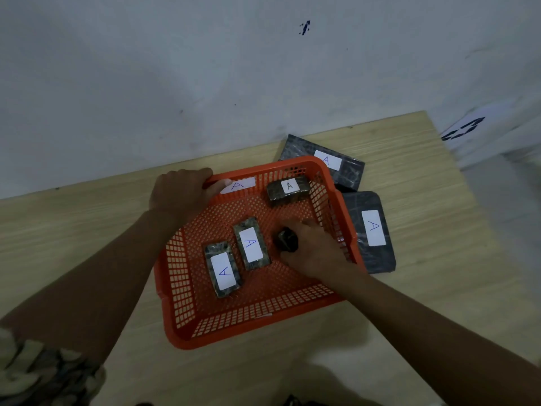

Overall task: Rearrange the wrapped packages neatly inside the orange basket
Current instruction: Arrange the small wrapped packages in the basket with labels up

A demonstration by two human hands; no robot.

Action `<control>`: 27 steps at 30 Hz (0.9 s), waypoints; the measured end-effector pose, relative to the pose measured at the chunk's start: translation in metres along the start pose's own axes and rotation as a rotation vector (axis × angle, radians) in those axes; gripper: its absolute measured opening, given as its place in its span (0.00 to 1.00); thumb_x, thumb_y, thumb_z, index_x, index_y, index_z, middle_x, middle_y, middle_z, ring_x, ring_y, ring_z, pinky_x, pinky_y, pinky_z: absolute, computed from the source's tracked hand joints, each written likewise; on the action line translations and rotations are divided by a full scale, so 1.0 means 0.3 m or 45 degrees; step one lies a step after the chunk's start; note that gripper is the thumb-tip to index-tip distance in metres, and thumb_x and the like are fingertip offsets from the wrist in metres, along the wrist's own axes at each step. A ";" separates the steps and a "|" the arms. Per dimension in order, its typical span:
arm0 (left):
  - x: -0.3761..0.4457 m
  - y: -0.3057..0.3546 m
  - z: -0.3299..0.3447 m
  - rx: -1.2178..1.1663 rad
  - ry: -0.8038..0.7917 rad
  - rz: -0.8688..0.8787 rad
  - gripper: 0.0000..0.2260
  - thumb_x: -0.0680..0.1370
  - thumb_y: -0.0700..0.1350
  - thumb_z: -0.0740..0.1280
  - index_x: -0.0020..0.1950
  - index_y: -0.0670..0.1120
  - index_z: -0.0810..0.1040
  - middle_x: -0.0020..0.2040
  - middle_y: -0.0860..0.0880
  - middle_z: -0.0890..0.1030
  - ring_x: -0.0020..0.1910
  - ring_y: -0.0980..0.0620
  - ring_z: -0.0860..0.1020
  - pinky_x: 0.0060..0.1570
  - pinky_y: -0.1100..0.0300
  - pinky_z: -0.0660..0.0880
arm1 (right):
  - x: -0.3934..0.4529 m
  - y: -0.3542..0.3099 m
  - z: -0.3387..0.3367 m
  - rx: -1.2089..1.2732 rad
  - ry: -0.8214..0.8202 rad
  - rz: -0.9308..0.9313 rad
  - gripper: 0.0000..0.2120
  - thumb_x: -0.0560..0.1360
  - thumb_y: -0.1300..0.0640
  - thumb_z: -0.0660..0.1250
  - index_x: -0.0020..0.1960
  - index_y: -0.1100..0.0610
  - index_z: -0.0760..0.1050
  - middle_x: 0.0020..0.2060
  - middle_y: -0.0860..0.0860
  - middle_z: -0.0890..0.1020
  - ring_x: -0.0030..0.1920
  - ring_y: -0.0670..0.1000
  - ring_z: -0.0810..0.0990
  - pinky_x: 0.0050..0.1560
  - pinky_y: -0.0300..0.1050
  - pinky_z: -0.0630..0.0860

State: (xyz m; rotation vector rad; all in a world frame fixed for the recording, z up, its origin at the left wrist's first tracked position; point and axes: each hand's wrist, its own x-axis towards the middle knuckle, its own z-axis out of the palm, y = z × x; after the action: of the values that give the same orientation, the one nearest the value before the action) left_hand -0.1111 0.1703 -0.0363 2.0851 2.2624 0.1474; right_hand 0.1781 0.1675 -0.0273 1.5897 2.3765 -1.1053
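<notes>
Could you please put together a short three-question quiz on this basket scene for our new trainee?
1. True or false: the left hand grips the far rim of the orange basket.
2. How many labelled packages lie free on the basket floor? A) one B) three C) five
3. What does the right hand close on?

Key
1. True.
2. B: two side by side, one near the far wall.
3. A small dark wrapped package, inside the basket.
</notes>
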 end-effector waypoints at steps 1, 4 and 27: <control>0.000 0.001 0.002 -0.004 0.004 0.005 0.29 0.77 0.71 0.49 0.40 0.48 0.75 0.31 0.47 0.79 0.28 0.46 0.76 0.35 0.53 0.77 | 0.005 -0.001 -0.012 0.159 0.008 -0.031 0.34 0.70 0.55 0.76 0.73 0.47 0.67 0.67 0.52 0.73 0.65 0.54 0.74 0.60 0.36 0.72; 0.001 0.000 0.002 -0.007 0.005 0.009 0.28 0.76 0.71 0.49 0.41 0.49 0.74 0.31 0.49 0.77 0.28 0.47 0.74 0.33 0.56 0.75 | 0.012 -0.018 -0.066 0.641 -0.022 -0.116 0.38 0.70 0.61 0.77 0.74 0.45 0.65 0.69 0.45 0.70 0.68 0.45 0.69 0.64 0.34 0.68; -0.003 -0.009 0.014 -0.006 0.018 0.007 0.32 0.76 0.73 0.45 0.43 0.49 0.77 0.33 0.48 0.80 0.29 0.47 0.77 0.36 0.53 0.78 | 0.055 0.033 -0.077 -0.066 0.250 -0.381 0.24 0.70 0.55 0.76 0.63 0.54 0.75 0.63 0.52 0.78 0.65 0.52 0.73 0.65 0.50 0.72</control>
State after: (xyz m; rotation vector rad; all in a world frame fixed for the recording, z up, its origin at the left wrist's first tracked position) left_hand -0.1132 0.1693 -0.0408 2.0950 2.2622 0.1683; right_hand 0.1859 0.1962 -0.0226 1.4180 2.8199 -0.9579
